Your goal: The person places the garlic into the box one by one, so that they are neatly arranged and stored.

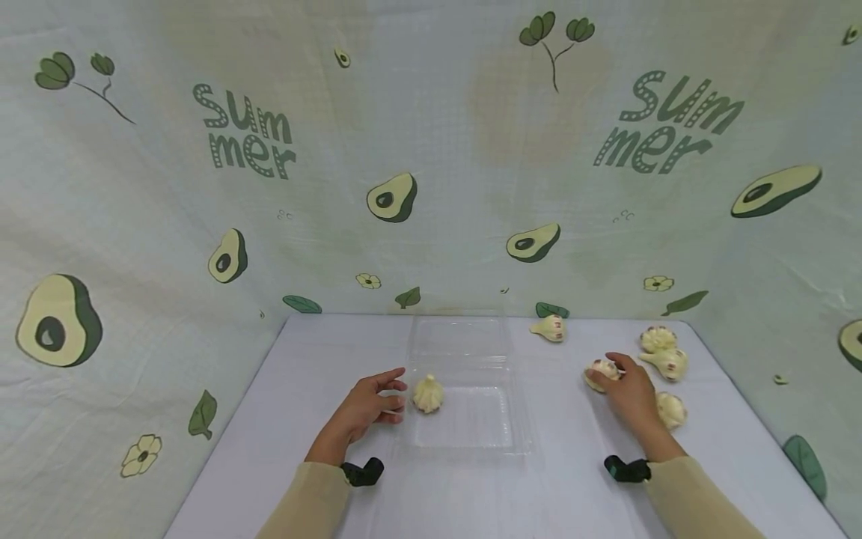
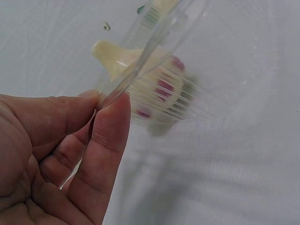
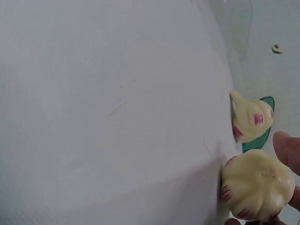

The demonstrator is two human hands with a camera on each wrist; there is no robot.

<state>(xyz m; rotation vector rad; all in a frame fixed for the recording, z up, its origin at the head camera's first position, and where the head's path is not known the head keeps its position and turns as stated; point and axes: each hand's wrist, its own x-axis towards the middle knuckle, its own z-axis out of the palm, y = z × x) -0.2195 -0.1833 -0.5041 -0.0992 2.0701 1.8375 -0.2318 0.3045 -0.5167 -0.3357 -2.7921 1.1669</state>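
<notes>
A clear plastic container (image 1: 465, 443) with a hinged lid (image 1: 458, 337) lies opened out on the table, one garlic bulb (image 1: 428, 394) at the left of its base. My left hand (image 1: 369, 408) is at the container's left side; in the left wrist view its thumb and finger pinch the thin plastic edge (image 2: 119, 86), and a bulb with purple marks (image 2: 164, 89) shows through the plastic. At the right, my right hand (image 1: 631, 393) grips another garlic bulb (image 1: 601, 374), its fingers (image 3: 288, 150) around the bulb's sides in the right wrist view.
Behind the right hand, two garlic bulbs (image 1: 663, 352) sit close together, and one more (image 1: 671, 410) is beside the wrist. A further bulb (image 1: 551, 328) lies at the back edge, right of the lid. A printed cloth (image 1: 458, 247) hangs behind the white table (image 1: 566, 494).
</notes>
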